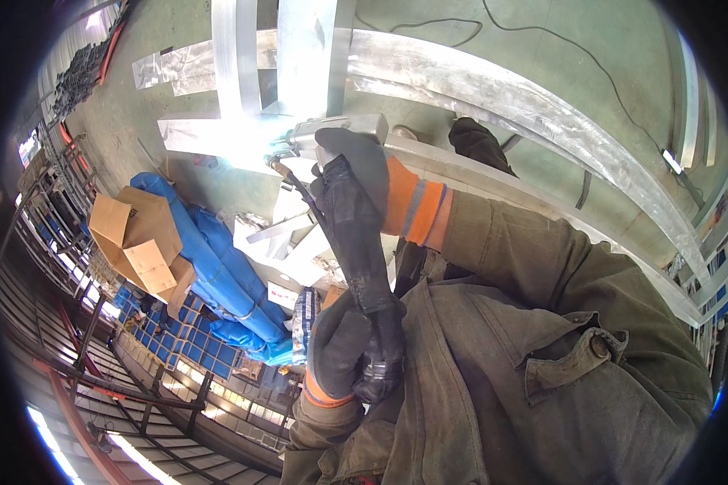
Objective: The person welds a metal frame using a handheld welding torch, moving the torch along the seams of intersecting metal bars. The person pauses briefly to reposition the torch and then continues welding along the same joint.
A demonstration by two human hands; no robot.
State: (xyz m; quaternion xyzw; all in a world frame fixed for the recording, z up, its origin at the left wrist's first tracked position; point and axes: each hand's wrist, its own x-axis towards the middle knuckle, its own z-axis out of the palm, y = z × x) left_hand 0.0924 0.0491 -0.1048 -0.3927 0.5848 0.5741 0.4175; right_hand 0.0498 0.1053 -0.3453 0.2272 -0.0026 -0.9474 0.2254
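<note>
A bright white-blue welding arc [247,145] glares at the tip of a welding torch [281,168], washing out the metal around it. My right hand [352,158], in a dark grey glove with an orange cuff, is closed around the torch's black-wrapped front part, beside a grey metal block-like piece [344,125]. Lower down, my left hand [340,347], gloved alike, is closed on the rear of the same black-wrapped handle [364,275]. Pale aluminium bars [303,56] lie crossed beyond the arc. The exact weld spot is hidden by glare.
Long curved-looking metal beams [493,89] run to the right. A dark cable [574,61] trails over the green floor. At left are an open cardboard box [141,242], a blue wrapped bundle [218,267] and a metal mesh cage [170,335]. Metal offcuts [287,234] lie under the torch.
</note>
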